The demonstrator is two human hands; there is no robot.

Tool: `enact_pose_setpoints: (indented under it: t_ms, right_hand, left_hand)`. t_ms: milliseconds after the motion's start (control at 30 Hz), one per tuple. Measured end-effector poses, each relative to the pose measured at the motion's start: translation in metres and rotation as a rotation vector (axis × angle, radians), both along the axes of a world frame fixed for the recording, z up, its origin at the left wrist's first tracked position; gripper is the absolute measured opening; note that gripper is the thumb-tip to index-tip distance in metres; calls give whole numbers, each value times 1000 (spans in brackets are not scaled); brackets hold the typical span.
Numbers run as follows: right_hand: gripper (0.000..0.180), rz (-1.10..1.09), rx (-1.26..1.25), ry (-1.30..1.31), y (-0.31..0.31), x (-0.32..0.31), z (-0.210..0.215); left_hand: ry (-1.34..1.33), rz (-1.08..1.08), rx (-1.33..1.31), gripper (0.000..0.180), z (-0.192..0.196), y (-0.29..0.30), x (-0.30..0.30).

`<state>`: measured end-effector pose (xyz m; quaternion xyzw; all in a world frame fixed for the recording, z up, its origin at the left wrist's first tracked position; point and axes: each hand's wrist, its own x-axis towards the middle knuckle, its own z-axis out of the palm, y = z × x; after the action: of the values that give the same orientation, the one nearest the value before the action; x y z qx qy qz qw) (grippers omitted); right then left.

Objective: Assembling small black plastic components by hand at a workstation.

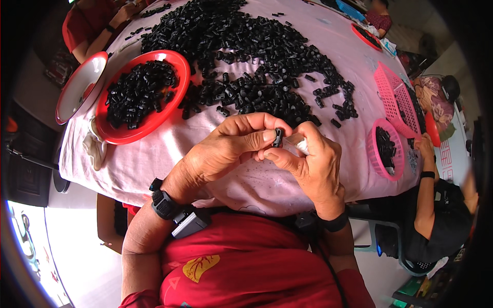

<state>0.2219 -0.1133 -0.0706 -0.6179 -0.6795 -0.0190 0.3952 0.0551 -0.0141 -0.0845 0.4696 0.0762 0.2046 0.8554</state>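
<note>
The person's left hand [226, 146] pinches a black part [278, 137] between thumb and fingers, above the table [154, 172] toward its near edge. The right hand [316, 167] has its fingers bent around a small pale thing [302, 146], its thumb tip beside the part; whether it grips the part too, one cannot tell. A pile [257, 46] of like parts spreads from the far edge to the middle. A loaded red dish [179, 77] lies by the left edge, a pink bowl [376, 159] by the right.
</note>
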Motion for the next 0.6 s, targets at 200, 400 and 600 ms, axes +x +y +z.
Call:
enact_pose_setpoints:
  t_ms: [200,400,600]
  right_hand:
    - [55,-15,-4,-68,0,-2,0]
    - [57,-36,-7,-110,-1,-2,1]
    - [58,-46,-23,-138,-1,-3,2]
  left_hand:
    - [2,-6,8,26,0,-1,-1]
    - [10,-9,32,25,-3,2,0]
    - [-2,-15,28,25,-4,2,0]
